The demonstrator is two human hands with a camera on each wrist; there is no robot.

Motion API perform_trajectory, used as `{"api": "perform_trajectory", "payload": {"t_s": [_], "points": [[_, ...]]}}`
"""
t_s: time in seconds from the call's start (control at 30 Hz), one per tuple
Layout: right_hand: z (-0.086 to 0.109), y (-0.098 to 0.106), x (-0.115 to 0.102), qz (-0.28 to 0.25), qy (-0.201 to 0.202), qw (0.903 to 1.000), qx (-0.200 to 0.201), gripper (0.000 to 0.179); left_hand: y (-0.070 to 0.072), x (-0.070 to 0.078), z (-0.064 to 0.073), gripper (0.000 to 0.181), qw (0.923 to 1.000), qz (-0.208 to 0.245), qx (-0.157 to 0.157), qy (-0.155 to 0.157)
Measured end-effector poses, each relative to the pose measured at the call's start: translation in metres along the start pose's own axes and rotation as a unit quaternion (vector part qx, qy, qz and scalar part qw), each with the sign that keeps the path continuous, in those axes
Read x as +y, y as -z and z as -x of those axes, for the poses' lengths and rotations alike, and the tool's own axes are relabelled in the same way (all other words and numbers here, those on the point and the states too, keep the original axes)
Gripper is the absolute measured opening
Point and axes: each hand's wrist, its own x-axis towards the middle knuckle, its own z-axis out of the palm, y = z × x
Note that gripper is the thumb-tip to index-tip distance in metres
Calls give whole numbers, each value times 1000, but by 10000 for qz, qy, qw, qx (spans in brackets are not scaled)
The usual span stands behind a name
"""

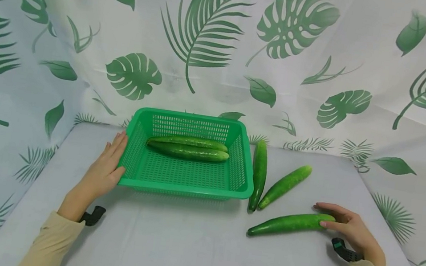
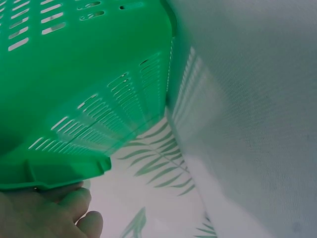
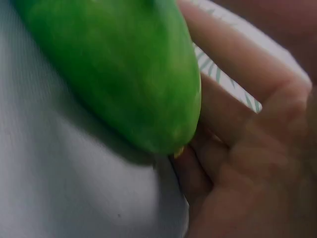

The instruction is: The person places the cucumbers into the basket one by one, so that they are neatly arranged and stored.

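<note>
A green plastic basket [image 1: 185,188] stands on the table with two cucumbers [image 1: 188,151] lying side by side in it. My left hand [image 1: 105,170] rests against the basket's left side, its fingers fairly straight along the rim. In the left wrist view the fingers [image 2: 74,201] touch the rim's edge. On the right, my right hand [image 1: 351,230] holds the lighter end of a cucumber [image 1: 290,224], thumb on the near side and fingers behind. The right wrist view has this cucumber's rounded tip [image 3: 163,124] close to the palm; the cucumber lies on or just above the table.
Right of the basket, one cucumber [image 1: 258,175] lies lengthwise beside its wall. Another cucumber [image 1: 286,186] slants away to the right, their near ends close together. A white table [image 1: 198,248] lies beneath, and a leaf-printed sheet [image 1: 210,92] rises behind and at the sides.
</note>
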Motion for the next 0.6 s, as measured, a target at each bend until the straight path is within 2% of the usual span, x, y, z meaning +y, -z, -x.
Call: {"api": "perform_trajectory", "payload": {"t_s": [0.1, 0.17, 0.37, 0.6], "points": [[1, 1, 5, -136, 313, 9987, -383, 55, 0, 1, 0, 74, 10000, 0, -6, 12], [0, 1, 6, -31, 374, 9983, -440, 55, 1, 2, 0, 74, 10000, 21, -19, 20], [0, 0, 6, 365, 252, 9987, -264, 53, 2, 4, 0, 73, 10000, 54, -40, 64], [1, 1, 9, 442, 171, 9987, -178, 51, 1, 4, 0, 73, 10000, 42, -7, 44]]}}
